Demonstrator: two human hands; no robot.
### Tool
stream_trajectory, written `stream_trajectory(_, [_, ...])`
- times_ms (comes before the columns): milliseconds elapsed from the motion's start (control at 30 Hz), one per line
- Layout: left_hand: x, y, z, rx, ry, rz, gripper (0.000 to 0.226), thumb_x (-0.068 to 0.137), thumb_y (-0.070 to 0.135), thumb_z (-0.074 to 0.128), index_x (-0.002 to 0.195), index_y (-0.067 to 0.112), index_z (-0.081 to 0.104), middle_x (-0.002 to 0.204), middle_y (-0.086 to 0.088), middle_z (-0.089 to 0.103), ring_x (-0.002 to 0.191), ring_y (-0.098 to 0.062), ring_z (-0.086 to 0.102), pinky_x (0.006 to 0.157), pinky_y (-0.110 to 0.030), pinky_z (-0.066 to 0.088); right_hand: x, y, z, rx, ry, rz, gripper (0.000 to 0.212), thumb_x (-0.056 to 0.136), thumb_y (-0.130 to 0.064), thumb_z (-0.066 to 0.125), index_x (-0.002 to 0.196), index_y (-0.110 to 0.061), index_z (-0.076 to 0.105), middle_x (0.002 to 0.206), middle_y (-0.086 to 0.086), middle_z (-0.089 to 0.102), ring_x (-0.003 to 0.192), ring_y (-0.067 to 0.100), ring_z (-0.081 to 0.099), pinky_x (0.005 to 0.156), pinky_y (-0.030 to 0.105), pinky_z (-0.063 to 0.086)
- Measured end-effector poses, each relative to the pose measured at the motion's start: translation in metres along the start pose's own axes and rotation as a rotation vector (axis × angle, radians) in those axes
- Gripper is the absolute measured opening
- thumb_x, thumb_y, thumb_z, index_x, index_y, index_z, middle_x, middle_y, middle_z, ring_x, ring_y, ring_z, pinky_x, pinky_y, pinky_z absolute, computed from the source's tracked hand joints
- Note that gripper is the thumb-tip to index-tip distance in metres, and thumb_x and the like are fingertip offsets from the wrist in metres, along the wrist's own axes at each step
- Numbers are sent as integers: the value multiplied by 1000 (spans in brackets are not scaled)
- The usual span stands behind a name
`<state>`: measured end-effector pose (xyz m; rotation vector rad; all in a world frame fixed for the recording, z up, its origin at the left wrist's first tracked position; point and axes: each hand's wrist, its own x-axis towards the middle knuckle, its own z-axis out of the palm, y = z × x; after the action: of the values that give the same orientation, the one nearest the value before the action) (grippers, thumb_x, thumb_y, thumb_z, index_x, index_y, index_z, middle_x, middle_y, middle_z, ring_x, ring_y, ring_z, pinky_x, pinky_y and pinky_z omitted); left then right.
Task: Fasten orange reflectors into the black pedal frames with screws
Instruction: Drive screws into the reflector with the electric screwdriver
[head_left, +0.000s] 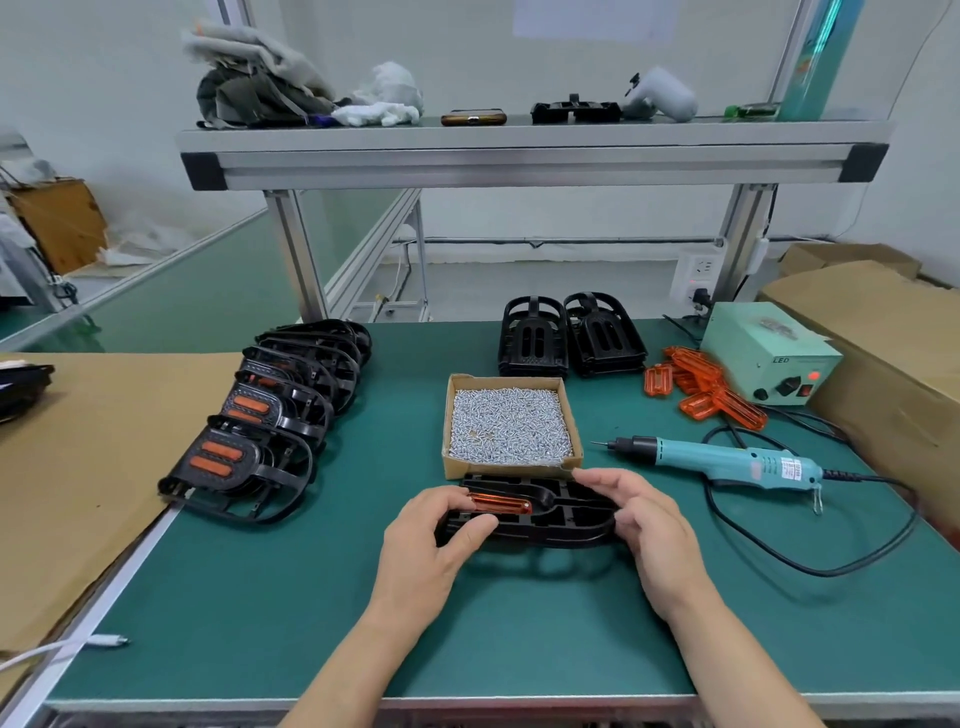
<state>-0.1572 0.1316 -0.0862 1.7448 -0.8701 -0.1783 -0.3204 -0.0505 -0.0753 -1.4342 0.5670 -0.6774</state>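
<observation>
Head view: the hands hold one black pedal frame (540, 519) lying flat on the green counter (311, 597), just in front of the box of screws (511, 421). The left hand (426, 540) is curled round its left end and the right hand (644, 525) round its right, with one glossy orange reflector (501, 503) sitting in a slot. Count-wise: at least five finished pedals (244, 462) in a row on the left, two stacks of bare frames (524, 338) behind the box, one pile of reflectors (701, 387) and one teal screwdriver (727, 460).

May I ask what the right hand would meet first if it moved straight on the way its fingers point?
The right hand, gripping the black plastic pedal frame, points forward-left; it would probably first meet the near right corner of the shallow brown cardboard box of silver screws, though depth is unclear.
</observation>
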Motion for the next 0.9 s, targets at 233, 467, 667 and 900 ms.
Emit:
stream_trajectory(233, [-1,2,-2,-42,29,-13,24,76,57,70,90,38,67,101,16,69,100,-14,66,92,-37,52,-1,1,1,-15,-25,-23,67,78,28,34,114,-12,73,116,1,75,115,17,68,95,24,53])
stream_trajectory(467, [1,6,-10,-191,180,-115,16,83,33,77,96,36,67,97,15,71,94,-4,67,82,-13,50,-6,3,9,-252,-51,-148,39,91,4,66,111,-28,76,117,-12,74,113,3,66,98,17,47])
stream_trajectory(667, [-3,9,-6,-169,235,-31,63,80,16,81,127,36,44,135,13,52,122,-2,56,102,-21,46,-3,4,13,-315,58,-127,23,94,-13,69,101,-34,77,98,-12,77,96,8,71,95,31,53])
stream_trajectory(900, [-6,11,-1,288,377,376,78,70,8,87,132,19,41,135,-15,38,128,-15,37,113,-22,28,-2,2,13,-124,92,-12,16,99,-20,64,90,-18,77,92,3,79,77,17,75,92,46,57])
